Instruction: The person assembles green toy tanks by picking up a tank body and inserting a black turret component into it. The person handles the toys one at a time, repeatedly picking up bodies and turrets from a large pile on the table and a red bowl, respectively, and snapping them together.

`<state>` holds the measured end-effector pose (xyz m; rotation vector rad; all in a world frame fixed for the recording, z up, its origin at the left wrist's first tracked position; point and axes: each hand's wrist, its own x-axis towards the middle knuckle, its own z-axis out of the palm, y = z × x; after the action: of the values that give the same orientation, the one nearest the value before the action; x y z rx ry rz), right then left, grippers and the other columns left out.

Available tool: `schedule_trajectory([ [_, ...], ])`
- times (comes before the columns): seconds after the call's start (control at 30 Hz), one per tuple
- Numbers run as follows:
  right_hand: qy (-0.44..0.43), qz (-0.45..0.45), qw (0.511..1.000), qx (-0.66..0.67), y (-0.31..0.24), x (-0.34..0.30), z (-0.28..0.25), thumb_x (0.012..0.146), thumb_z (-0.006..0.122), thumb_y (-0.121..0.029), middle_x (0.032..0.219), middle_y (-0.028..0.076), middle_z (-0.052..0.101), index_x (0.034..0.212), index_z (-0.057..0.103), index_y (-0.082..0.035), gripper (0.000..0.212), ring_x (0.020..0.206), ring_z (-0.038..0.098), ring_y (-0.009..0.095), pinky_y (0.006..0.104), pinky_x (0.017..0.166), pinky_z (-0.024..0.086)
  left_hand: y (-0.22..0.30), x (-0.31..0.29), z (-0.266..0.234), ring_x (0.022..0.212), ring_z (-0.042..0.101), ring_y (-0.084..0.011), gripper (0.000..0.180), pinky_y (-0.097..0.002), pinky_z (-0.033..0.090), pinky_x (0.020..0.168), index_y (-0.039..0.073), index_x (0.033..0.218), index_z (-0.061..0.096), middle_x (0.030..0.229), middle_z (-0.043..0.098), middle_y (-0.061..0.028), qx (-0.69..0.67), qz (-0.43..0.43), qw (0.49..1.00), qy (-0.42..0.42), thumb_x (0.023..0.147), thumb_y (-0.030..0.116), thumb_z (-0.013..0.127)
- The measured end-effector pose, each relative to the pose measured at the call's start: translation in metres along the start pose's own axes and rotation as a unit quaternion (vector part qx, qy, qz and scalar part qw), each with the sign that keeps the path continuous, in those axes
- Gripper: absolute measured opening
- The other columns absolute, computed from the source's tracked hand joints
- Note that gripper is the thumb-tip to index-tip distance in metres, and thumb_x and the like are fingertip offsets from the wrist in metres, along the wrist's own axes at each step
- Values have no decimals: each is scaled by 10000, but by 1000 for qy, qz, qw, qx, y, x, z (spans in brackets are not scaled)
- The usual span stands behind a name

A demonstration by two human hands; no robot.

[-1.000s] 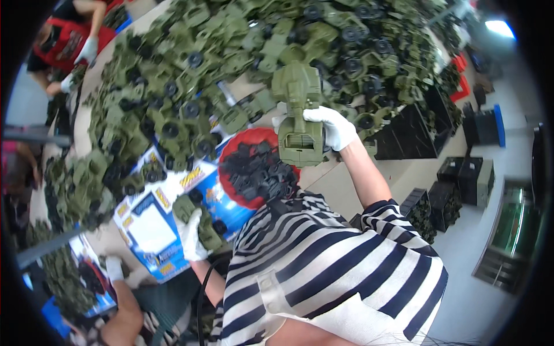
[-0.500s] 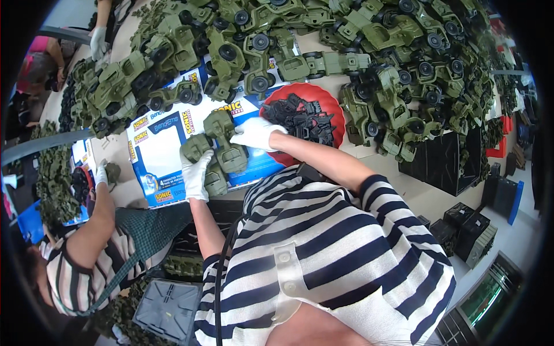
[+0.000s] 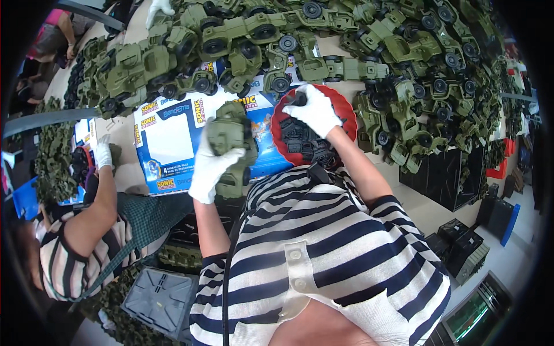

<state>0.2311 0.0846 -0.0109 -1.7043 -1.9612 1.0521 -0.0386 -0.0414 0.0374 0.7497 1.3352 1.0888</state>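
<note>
My gloved left hand (image 3: 214, 164) is closed around an olive-green toy military vehicle (image 3: 229, 130), thumb across its side. The vehicle is held over blue-and-white printed cardboard (image 3: 168, 138) on the table. To the right, a red scalloped bowl (image 3: 276, 138) holds a heap of small black plastic parts (image 3: 309, 144). My gloved right hand (image 3: 317, 109) is over the bowl's far side, its fingers pinched on a dark plastic part (image 3: 298, 99). That part's exact shape is mostly covered by the fingers.
Piled green toy vehicles (image 3: 404, 75) line the table's far and right sides. A co-worker (image 3: 86, 242) sits at my left, a gloved hand (image 3: 104, 152) on the table. Another gloved hand (image 3: 159, 10) shows at the top. Black crates (image 3: 441, 170) stand right; a grey crate (image 3: 158, 303) is lower left.
My right hand has left the green vehicles and moved right to the bowl, taking hold of a dark part. My left hand has shifted slightly and still holds a vehicle.
</note>
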Motion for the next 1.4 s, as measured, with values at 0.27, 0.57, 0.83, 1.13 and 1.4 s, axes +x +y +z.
schedule_trajectory([
  [0.27,-160,-98,942,277,-39,-19,-42,997,533,-241,1125,118,694,1225,657,-27,336,1045,649,200,316,920,488,26,28,55,1156,571,-157,1057,-316,441,1020,21,1493,338,1287,598,-104,111,51,969,-214,603,76,906],
  [0.57,-230,-190,894,335,-37,-32,-79,1007,535,-294,1368,106,567,1424,457,32,535,1231,529,188,341,1076,376,41,18,80,992,622,-92,872,-253,501,888,44,1453,436,1187,652,-23,-90,-111,966,-215,681,-42,834],
  [0.83,-271,22,756,595,-12,-30,-54,978,602,-167,853,-106,514,1419,464,36,505,699,380,-23,150,590,301,38,10,84,861,598,-54,751,-206,489,743,41,1429,460,1119,664,-7,-105,-85,969,-207,762,37,806],
  [1.13,-267,4,765,586,-15,-33,-54,964,628,-219,1316,94,587,1392,473,73,542,1193,542,145,288,1045,389,37,9,85,806,582,-34,730,-194,479,708,43,1426,464,1051,670,6,-83,-83,972,-203,777,53,797],
  [1.4,-267,23,805,529,-9,-31,-56,970,614,-201,1274,93,614,1368,510,57,486,1161,556,144,303,1030,410,38,9,86,799,586,-37,725,-190,483,697,40,1423,469,1067,669,-1,-84,-83,972,-202,774,29,793],
])
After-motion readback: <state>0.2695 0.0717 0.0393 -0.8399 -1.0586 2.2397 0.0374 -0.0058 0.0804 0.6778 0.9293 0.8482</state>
